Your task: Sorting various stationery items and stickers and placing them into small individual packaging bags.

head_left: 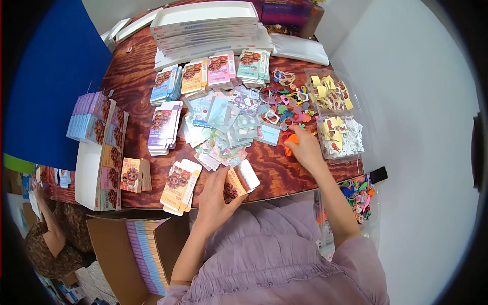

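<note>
Nearest the camera: a lilac ruffled garment (284, 254) fills the lower frame, both forearms rising from it to a dark wooden table (284, 170).
Left hand (216, 195): fingers curled around a small orange carton (238, 182) at the table's near edge, its white end flap standing open and pointing away from the person.
Right hand (305, 147): reaching forward, fingertips pressed together on an orange trinket (290, 143) at the rim of a heap of colourful trinkets (284, 101); whether it is lifted clear cannot be told.
Just beside: a flat orange carton stack (179, 185) left of the held carton; a loose sticker sheet pile (223, 124) beyond it.
Farther out: two clear tubs of yellow-tagged pieces (335, 114) on the right, rows of flat cartons (208, 71) and stacked white trays (203, 25) at the far side.
Step in hand: apparently filling the open carton, one trinket being picked.
Next move calls for: carrying the trinket to the flap opening while the left hand keeps the mouth steady and open.
</note>
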Demonstrator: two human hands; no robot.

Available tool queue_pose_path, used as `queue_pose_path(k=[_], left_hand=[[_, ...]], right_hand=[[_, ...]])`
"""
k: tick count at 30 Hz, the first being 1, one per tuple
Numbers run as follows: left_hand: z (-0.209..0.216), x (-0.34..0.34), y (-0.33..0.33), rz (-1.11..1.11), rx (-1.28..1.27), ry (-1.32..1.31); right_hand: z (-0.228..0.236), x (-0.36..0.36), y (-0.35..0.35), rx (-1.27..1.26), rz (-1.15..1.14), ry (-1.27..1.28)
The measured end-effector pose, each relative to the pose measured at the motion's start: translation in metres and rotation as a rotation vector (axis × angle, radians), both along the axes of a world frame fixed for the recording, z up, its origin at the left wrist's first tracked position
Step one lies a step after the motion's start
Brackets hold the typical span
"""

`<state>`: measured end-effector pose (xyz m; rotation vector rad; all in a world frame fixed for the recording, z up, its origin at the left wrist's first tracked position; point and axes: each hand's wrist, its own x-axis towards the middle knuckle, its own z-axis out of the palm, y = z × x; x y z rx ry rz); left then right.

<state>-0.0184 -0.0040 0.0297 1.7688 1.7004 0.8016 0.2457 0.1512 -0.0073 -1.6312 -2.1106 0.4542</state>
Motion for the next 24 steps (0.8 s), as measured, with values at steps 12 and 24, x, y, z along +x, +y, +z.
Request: queue_pose_path(k=[12,24], left_hand=[[-0.007,0.012,0.002,0.031,0.037,0.017],[-0.006,0.027,0.002,0.042,0.119,0.114]], right_hand=[[0.021,-0.004,-0.017,-0.545,-0.017,0.744],[0.060,-0.087,-0.079,-0.120,0.422,0.065]])
